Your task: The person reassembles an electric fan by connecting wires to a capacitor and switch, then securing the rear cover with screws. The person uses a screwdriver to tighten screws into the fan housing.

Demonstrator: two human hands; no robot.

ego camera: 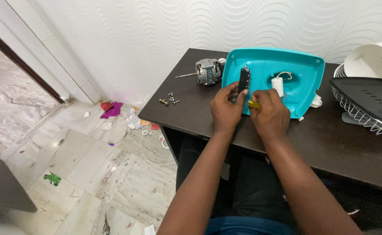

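Screws (170, 99) lie loose on the desk's (339, 143) left part, small and apt to roll; beyond them sits the grey motor (208, 71), which looks heavy, shaft pointing left. My left hand (226, 109) pinches the black strip (243, 79), holding it upright against the teal housing (282, 65). Strip looks stiff and light, best gripped low at its narrow sides as now. My right hand (269, 112) is clenched round a yellow-handled tool (254, 105), tip hidden behind my fingers. Housing is hard plastic, I judge light and smooth, likely to slide on the dark top; its raised rim gives the surest hold. White cylinder (277, 85) with thin wires inside seems fragile. Near edge of desk runs just under my wrists. Open room to the left front; wire grille (365, 115) crowds the right.
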